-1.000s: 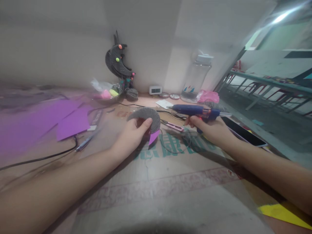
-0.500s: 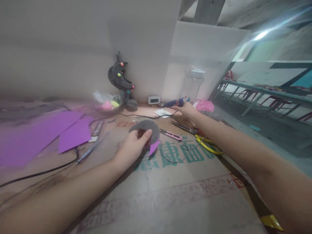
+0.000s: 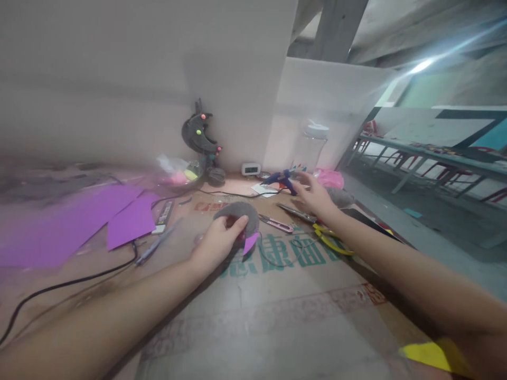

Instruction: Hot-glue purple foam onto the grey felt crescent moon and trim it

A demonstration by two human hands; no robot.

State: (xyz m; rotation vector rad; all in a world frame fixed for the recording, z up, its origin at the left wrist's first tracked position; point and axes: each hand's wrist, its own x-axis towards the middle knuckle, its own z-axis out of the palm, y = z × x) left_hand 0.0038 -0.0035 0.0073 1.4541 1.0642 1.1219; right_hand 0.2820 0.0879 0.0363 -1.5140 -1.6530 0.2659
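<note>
My left hand (image 3: pixel 216 244) pinches a grey felt disc (image 3: pixel 241 216) with a purple paper piece (image 3: pixel 250 241) under it, low over the cardboard sheet (image 3: pixel 277 295). My right hand (image 3: pixel 312 193) is stretched out toward the back of the desk, fingers spread, holding nothing. The blue glue gun (image 3: pixel 279 179) stands on the desk just left of its fingertips, apart from them.
Purple paper sheets (image 3: pixel 79 219) lie at the left with a black cable (image 3: pixel 71 279). Pink thread snips (image 3: pixel 277 225), scissors (image 3: pixel 297 212) and yellow-handled pliers (image 3: pixel 328 240) lie near my right wrist. A clear jar (image 3: pixel 311 148), small clock (image 3: pixel 251 169), bowl (image 3: pixel 180 177) and dark crescent ornament (image 3: pixel 198 134) line the wall.
My right hand carried the glue gun from near the disc to the back of the desk, set it down and let go. My left hand kept its hold on the disc.
</note>
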